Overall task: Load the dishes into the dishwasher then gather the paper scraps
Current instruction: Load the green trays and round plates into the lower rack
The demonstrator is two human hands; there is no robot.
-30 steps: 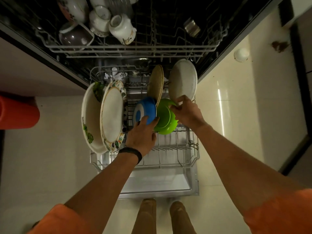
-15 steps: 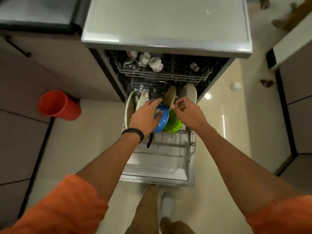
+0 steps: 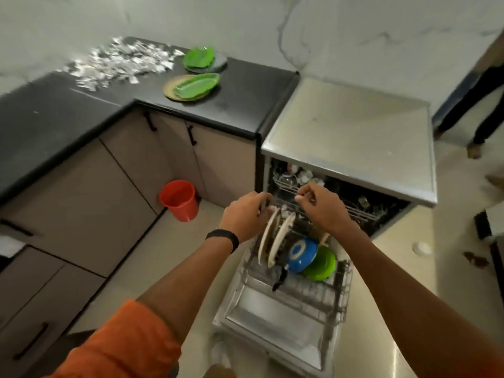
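At the back edge of the black countertop [image 3: 54,113], toward its left end, the paper scraps [image 3: 117,60] lie in a loose white heap. Right of them a gold plate [image 3: 170,91] carries a green tray [image 3: 196,84]. Behind it, near the countertop's back edge, a grey plate [image 3: 219,62] carries a green leaf-shaped dish [image 3: 197,57]. On the floor below the cabinets an orange bucket [image 3: 180,200] stands upright, mouth up, near the dishwasher's left side.

The left hand [image 3: 245,216], a black band [image 3: 222,238] on its wrist, hovers over the left end of the lower rack [image 3: 321,296]. Its fingers curl down beside the top rims of the plates; blur hides whether they touch or hold anything. The dishwasher [image 3: 349,137] is open, its door [image 3: 272,323] folded down and the lower rack drawn out over it.

In the rack's left part two pale plates [image 3: 272,241] stand on edge. A black-handled utensil [image 3: 279,278] lies at their foot, toward the rack's front edge. Next comes a blue bowl [image 3: 300,253] on its side, base outward, touching a green bowl [image 3: 320,264] at the rack's right side.

The right hand [image 3: 321,208] is over the front rail of the upper rack [image 3: 354,211], fingers curled and thumb close to the forefinger. Whether it pinches the rail I cannot tell. The upper rack holds white cups [image 3: 297,175] at its left end and a small metal piece [image 3: 364,201] toward its right. A small white round object [image 3: 422,248] lies on the floor beyond the dishwasher, and another person's legs [image 3: 463,105] stand at the far right.
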